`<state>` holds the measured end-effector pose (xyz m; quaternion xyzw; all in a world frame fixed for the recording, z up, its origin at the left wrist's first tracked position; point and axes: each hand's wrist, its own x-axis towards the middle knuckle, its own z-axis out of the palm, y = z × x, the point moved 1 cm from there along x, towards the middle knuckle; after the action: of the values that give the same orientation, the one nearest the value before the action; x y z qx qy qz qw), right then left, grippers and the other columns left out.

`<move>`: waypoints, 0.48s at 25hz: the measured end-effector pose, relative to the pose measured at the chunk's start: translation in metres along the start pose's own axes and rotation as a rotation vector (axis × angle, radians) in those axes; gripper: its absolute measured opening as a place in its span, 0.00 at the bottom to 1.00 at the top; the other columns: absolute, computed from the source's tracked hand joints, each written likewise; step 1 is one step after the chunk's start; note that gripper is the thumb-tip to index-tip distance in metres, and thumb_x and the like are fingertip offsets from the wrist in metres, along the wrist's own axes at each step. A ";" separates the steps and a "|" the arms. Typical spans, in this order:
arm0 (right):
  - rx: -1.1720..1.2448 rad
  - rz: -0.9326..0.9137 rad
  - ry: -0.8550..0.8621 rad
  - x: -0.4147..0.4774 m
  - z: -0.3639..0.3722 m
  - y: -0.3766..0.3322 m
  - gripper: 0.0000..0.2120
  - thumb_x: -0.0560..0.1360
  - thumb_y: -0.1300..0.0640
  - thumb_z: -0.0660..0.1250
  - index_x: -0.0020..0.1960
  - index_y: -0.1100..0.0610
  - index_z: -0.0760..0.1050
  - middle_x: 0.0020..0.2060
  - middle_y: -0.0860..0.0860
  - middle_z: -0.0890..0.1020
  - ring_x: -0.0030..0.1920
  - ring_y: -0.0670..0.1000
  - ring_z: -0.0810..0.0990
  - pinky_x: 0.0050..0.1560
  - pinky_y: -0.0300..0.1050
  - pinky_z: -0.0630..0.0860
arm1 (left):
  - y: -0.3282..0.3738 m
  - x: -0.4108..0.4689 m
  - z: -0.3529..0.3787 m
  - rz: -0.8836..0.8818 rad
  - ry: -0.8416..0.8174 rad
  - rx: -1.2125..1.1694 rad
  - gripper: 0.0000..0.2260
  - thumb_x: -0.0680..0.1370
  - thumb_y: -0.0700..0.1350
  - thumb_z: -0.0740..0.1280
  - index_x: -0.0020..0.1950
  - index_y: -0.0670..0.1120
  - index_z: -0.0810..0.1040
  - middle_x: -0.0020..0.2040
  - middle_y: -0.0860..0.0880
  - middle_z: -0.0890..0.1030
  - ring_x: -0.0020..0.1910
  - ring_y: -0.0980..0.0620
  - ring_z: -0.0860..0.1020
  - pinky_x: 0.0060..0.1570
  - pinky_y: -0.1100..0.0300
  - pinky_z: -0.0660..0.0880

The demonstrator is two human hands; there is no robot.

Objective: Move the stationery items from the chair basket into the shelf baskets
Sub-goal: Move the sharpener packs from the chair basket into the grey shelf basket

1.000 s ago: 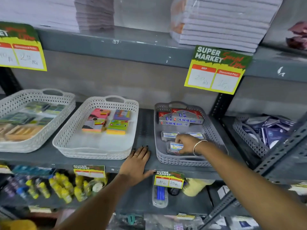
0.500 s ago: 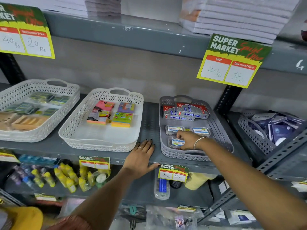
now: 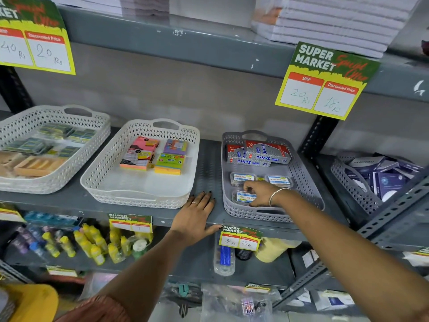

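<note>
Head camera is showing almost the same thing as half a second ago. The right hand (image 3: 260,194) is still sitting in the grey basket (image 3: 308,182), its bent fingers holding a small clear box (image 3: 243,197) near the front. The left hand (image 3: 197,217) is still lying flat and wide on the shelf (image 3: 206,168), between the grey basket and a white basket (image 3: 111,173). Only the view is shifting a little.

The shelf is grey metal, with a grey wall behind it.

Two more clear boxes (image 3: 279,180) are lying just behind the held one, and red and grey packs (image 3: 257,154) are sitting at the back. Sticky note pads (image 3: 151,154) are lying in the white basket. A dark basket (image 3: 348,182) is sitting at the right. A yellow price tag (image 3: 325,82) is hanging above, under paper stacks (image 3: 336,22). Yellow bottles (image 3: 92,247) are standing below. The right hand is hiding part of the held box.
</note>
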<state>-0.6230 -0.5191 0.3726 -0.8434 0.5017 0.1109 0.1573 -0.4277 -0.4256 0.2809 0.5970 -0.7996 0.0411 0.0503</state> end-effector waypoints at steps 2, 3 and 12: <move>0.011 0.017 -0.012 -0.002 -0.003 -0.001 0.23 0.70 0.57 0.71 0.61 0.58 0.68 0.58 0.59 0.77 0.55 0.59 0.77 0.59 0.50 0.73 | 0.000 0.001 0.001 -0.010 -0.001 -0.008 0.44 0.67 0.70 0.36 0.76 0.46 0.53 0.77 0.46 0.53 0.75 0.47 0.50 0.72 0.52 0.46; 0.035 0.027 -0.002 -0.003 -0.007 -0.001 0.25 0.69 0.55 0.72 0.62 0.58 0.67 0.58 0.59 0.77 0.54 0.58 0.77 0.58 0.50 0.74 | 0.000 0.002 0.000 -0.013 -0.004 -0.003 0.44 0.67 0.70 0.35 0.76 0.46 0.53 0.77 0.46 0.53 0.75 0.48 0.50 0.72 0.52 0.46; 0.196 -0.300 0.416 0.022 -0.072 -0.110 0.16 0.72 0.57 0.68 0.59 0.57 0.72 0.38 0.47 0.78 0.42 0.53 0.77 0.51 0.55 0.78 | -0.023 -0.084 0.005 0.027 0.112 0.078 0.32 0.76 0.63 0.53 0.72 0.42 0.60 0.74 0.44 0.60 0.73 0.45 0.56 0.70 0.50 0.50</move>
<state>-0.5140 -0.5145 0.4483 -0.8937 0.4009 -0.1383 0.1465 -0.3824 -0.3531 0.2652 0.5846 -0.8012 0.1059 0.0711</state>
